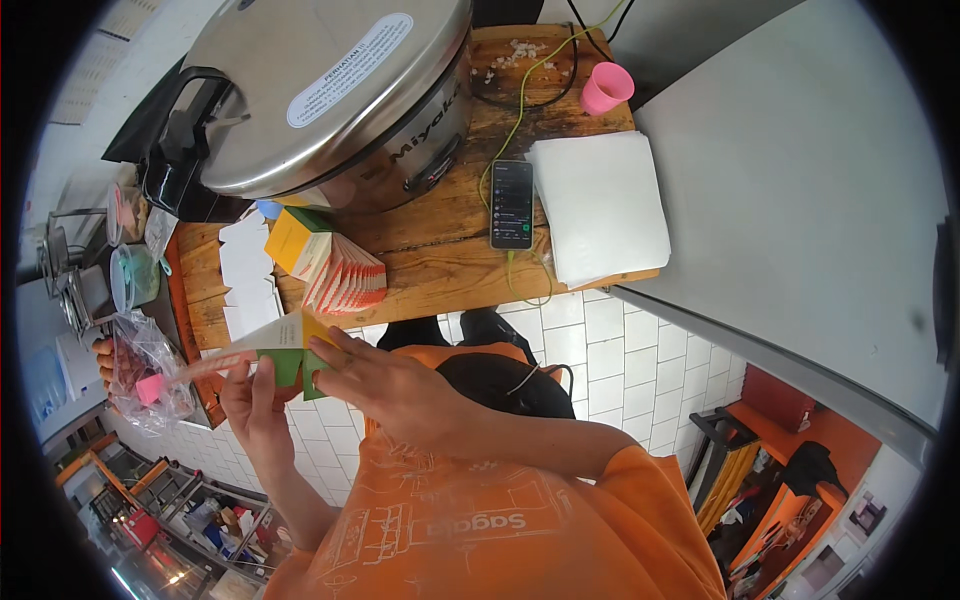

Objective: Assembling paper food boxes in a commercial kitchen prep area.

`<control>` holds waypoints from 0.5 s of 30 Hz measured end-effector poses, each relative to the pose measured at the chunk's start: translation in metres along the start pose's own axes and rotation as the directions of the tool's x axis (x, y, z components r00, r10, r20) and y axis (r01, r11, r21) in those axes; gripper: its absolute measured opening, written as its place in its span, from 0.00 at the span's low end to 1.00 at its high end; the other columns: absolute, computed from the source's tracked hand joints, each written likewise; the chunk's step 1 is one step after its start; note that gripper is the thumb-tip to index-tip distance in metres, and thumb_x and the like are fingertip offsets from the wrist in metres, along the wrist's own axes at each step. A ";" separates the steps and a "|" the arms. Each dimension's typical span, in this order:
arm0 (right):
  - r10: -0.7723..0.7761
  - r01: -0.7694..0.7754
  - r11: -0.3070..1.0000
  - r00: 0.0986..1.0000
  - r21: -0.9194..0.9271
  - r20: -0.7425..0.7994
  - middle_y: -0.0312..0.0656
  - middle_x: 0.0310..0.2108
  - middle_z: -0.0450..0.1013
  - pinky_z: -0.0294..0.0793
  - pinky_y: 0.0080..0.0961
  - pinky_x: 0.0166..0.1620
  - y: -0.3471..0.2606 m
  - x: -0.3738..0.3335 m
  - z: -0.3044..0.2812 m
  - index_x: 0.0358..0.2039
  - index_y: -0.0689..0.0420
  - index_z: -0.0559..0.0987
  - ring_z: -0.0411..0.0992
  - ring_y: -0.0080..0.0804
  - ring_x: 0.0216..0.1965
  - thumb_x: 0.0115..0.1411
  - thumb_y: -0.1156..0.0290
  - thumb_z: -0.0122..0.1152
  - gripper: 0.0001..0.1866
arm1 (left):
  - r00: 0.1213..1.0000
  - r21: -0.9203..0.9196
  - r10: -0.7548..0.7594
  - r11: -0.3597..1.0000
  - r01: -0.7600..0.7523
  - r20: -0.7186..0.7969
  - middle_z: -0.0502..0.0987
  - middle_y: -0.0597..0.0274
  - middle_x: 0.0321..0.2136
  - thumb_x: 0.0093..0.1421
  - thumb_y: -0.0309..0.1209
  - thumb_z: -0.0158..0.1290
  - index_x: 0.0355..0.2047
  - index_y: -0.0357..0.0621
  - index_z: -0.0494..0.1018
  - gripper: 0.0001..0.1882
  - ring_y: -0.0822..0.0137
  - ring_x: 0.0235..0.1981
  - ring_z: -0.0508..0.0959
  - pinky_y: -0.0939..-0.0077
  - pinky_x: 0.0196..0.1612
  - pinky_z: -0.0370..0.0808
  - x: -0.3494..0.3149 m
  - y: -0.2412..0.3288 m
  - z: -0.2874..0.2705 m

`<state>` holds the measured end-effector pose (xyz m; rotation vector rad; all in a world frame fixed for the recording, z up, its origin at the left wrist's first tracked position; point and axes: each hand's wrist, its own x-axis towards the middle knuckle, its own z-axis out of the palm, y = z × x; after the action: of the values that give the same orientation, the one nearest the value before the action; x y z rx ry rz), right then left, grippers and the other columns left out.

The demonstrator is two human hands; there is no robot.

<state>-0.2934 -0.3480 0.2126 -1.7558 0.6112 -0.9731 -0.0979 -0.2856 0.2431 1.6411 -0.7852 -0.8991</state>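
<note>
Between my two hands is a thin cardboard food box (283, 370), green, yellow and white with red print, partly folded. My left hand (255, 400) pinches its lower left side, thumb up against the green panel. My right hand (385, 390) grips the right end, fingers bent over the yellow and green flaps. Just beyond, on the wooden table (440, 265), stands a nested row of similar folded boxes (345, 275) with a yellow and green end. Flat white cardboard pieces (248, 265) lie to the left of that row.
A large steel rice cooker (330, 170) fills the table's far left. Right of it lie a phone (512, 205) on a green cable, a stack of white paper (605, 210) and a pink cup (607, 88). A grey-white panel (800, 190) borders the right side.
</note>
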 end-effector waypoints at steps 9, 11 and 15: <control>0.104 0.007 0.933 0.952 0.360 -0.287 0.60 0.58 0.66 0.77 0.32 0.51 0.003 0.005 0.015 0.49 0.64 0.69 0.69 0.52 0.57 0.59 0.83 0.59 0.17 | 0.941 0.661 0.333 0.694 -0.285 0.056 0.76 0.57 0.45 0.65 0.28 0.53 0.50 0.34 0.70 0.15 0.68 0.41 0.76 0.72 0.43 0.75 -0.019 -0.051 0.018; 0.160 0.016 0.856 0.942 0.516 -0.295 0.60 0.58 0.66 0.77 0.31 0.51 0.003 0.005 0.015 0.48 0.64 0.70 0.70 0.51 0.56 0.59 0.82 0.59 0.17 | 0.979 0.510 0.202 0.839 -0.190 0.032 0.75 0.57 0.45 0.67 0.28 0.51 0.50 0.33 0.70 0.15 0.69 0.44 0.75 0.72 0.46 0.74 -0.024 -0.052 0.026; 0.095 -0.038 0.979 0.955 0.199 -0.281 0.59 0.58 0.66 0.76 0.31 0.50 -0.002 0.009 0.008 0.46 0.64 0.72 0.72 0.50 0.55 0.60 0.78 0.61 0.14 | 0.998 -0.268 0.010 0.963 -0.027 -0.067 0.74 0.58 0.45 0.70 0.32 0.45 0.49 0.33 0.69 0.15 0.68 0.46 0.74 0.72 0.47 0.73 -0.018 -0.044 0.041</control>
<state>-0.2821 -0.3497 0.2156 -1.4250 0.7310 -1.2120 -0.1394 -0.2800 0.1964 1.4145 -0.6036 -0.8928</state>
